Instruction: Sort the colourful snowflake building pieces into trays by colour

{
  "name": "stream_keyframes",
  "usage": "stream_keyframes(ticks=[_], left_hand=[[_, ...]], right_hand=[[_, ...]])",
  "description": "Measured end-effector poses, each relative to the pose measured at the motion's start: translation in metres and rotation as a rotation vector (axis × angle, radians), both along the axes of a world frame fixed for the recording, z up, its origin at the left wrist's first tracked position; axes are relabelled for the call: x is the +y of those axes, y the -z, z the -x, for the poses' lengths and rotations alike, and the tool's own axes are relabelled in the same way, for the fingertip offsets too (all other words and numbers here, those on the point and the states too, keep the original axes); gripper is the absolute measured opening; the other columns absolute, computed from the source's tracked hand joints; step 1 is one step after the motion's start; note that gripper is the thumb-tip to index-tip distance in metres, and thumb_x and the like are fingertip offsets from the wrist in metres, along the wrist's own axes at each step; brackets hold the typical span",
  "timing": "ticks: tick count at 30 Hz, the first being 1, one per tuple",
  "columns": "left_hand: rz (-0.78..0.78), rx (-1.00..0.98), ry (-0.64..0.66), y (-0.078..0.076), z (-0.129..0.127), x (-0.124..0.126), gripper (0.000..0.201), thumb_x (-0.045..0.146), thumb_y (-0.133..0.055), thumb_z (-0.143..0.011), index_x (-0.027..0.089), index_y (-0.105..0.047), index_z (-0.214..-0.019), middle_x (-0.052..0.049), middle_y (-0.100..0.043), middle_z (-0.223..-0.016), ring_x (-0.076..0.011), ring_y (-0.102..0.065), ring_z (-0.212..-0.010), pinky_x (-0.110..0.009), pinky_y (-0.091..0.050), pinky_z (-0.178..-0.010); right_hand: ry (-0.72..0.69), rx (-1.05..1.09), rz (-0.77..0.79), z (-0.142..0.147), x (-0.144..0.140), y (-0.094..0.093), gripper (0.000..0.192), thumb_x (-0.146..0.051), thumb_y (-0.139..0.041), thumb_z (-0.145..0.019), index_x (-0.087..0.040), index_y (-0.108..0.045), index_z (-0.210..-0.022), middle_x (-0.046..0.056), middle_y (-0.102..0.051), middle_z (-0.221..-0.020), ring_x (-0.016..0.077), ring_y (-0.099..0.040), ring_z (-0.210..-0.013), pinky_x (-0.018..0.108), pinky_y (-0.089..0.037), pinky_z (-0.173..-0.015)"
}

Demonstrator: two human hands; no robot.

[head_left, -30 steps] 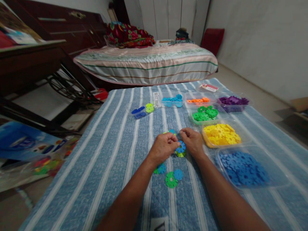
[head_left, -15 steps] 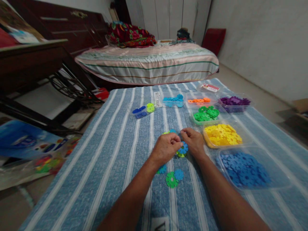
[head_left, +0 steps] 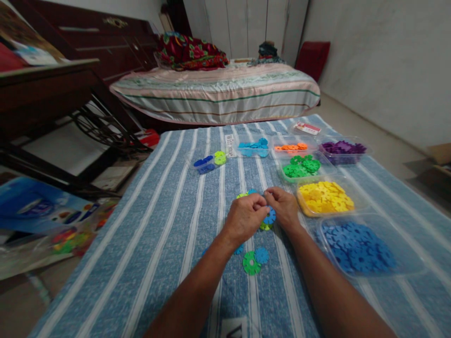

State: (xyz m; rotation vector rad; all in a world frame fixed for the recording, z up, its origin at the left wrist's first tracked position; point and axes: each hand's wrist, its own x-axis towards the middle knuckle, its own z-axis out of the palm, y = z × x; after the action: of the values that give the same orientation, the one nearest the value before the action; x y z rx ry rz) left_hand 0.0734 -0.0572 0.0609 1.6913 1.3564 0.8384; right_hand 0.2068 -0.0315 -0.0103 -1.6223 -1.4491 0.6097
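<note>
- left hand (head_left: 244, 217) and right hand (head_left: 283, 208) meet over the blue striped cloth (head_left: 165, 225); fingertips of both close together on a small cluster of snowflake discs (head_left: 268, 218), a blue disc on top and a yellow-green one under it; both grips are pinched on that cluster
- the cluster sits low between the two hands, near the middle of the cloth; whether it rests on the cloth or is lifted just clear, I cannot tell
- just beyond the left knuckles, a teal and a yellow-green disc (head_left: 247, 193) peek out
- nearer the person, a green disc (head_left: 250, 263) and a blue disc (head_left: 261, 255) lie joined on the cloth; another teal disc (head_left: 239, 249) shows partly under the left wrist
- to the right, clear tubs in a row: dark blue discs (head_left: 357, 248) closest, then yellow discs (head_left: 326, 197), then green discs (head_left: 301, 167)
- at the far edge: purple discs (head_left: 341, 148), orange discs (head_left: 291, 147), light blue discs (head_left: 252, 147); a small tub with blue and lime discs (head_left: 210, 162) stands apart to the left
- a striped bed (head_left: 218, 91) lies beyond the cloth
</note>
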Motion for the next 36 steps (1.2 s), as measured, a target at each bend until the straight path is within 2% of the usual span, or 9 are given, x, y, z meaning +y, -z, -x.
stream_keyframes(ticks=[7,20,26,36], left_hand=[[-0.04,0.036,-0.023,0.001,-0.002,0.001,0.005,0.02,-0.062,-0.073,0.018,-0.062,-0.068,0.004,-0.056,-0.057,-0.0088,-0.051,-0.053,-0.02,-0.04,-0.051],[0.022,-0.04,0.039,0.0,0.003,-0.001,0.009,0.016,-0.061,-0.069,0.015,-0.067,-0.076,0.002,-0.061,-0.062,-0.0089,-0.054,-0.056,-0.02,-0.043,-0.053],[0.02,-0.034,0.033,0.0,0.007,-0.002,0.012,0.012,-0.058,-0.068,0.015,-0.067,-0.076,0.003,-0.058,-0.061,-0.0082,-0.052,-0.055,-0.02,-0.042,-0.054],[0.062,-0.032,0.042,0.0,0.008,-0.005,0.005,0.02,-0.065,-0.069,0.015,-0.065,-0.07,0.003,-0.056,-0.058,-0.0085,-0.051,-0.053,-0.02,-0.04,-0.051]], right_hand=[[-0.005,0.02,0.015,0.0,-0.001,0.0,0.03,-0.043,-0.049,-0.081,-0.021,-0.069,-0.081,0.001,-0.065,-0.066,0.0159,-0.058,-0.064,0.025,-0.038,-0.06],[0.025,-0.029,0.048,0.0,0.001,0.0,0.029,-0.043,-0.05,-0.081,-0.022,-0.071,-0.084,0.0,-0.065,-0.064,0.0155,-0.058,-0.062,0.025,-0.038,-0.059],[0.024,-0.046,0.019,0.001,0.001,-0.001,0.03,-0.042,-0.049,-0.081,-0.021,-0.07,-0.083,0.001,-0.065,-0.067,0.0163,-0.059,-0.065,0.026,-0.04,-0.062],[0.027,-0.039,0.015,0.002,0.0,-0.001,0.03,-0.042,-0.048,-0.081,-0.022,-0.07,-0.083,0.0,-0.063,-0.064,0.0153,-0.057,-0.062,0.026,-0.038,-0.061]])
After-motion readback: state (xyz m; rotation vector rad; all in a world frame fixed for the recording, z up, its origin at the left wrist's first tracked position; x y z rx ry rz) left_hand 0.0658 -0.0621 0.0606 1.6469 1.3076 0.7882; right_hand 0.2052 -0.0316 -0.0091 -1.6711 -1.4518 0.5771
